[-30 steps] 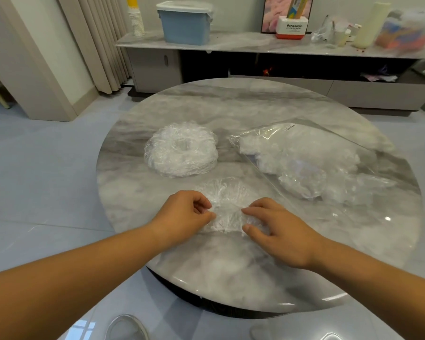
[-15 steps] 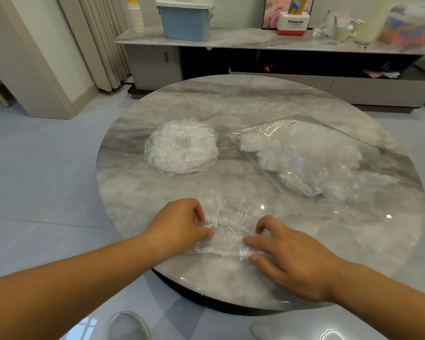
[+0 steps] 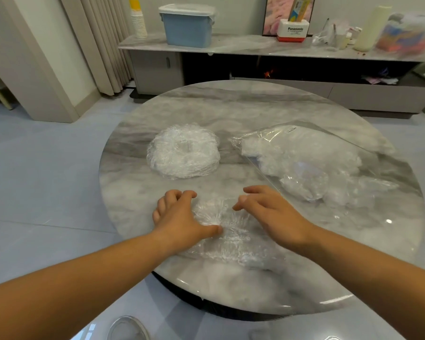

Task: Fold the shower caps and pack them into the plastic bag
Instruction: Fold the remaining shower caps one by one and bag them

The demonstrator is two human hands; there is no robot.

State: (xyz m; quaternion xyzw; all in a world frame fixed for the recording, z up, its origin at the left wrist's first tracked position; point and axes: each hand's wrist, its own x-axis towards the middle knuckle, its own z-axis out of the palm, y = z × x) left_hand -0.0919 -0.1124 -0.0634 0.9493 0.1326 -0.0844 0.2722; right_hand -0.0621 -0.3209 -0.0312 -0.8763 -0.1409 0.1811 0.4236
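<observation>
Two hands have let go of their earlier pinch. Left hand [image 3: 179, 217] is splayed, thumb pressing cap [image 3: 231, 234] flat at the table's [image 3: 255, 106] near edge. Right hand [image 3: 272, 212] is loose-fingered over the cap, gripping nothing. Bag [image 3: 275, 133], right, holds packed caps [image 3: 304, 165]. Stack [image 3: 183, 152] lies unbagged beside it.

The left forearm [image 3: 84, 278] and right forearm [image 3: 366, 266] reach in over the near edge of the table [image 3: 231, 290], palms down. The left hand [image 3: 179, 217] has its fingers spread and bent at the tips, thumb stretched flat toward the right. The right hand [image 3: 272, 214] is near it but apart, its fingers fanned and loosely bent, the thumb tip pointing left
</observation>
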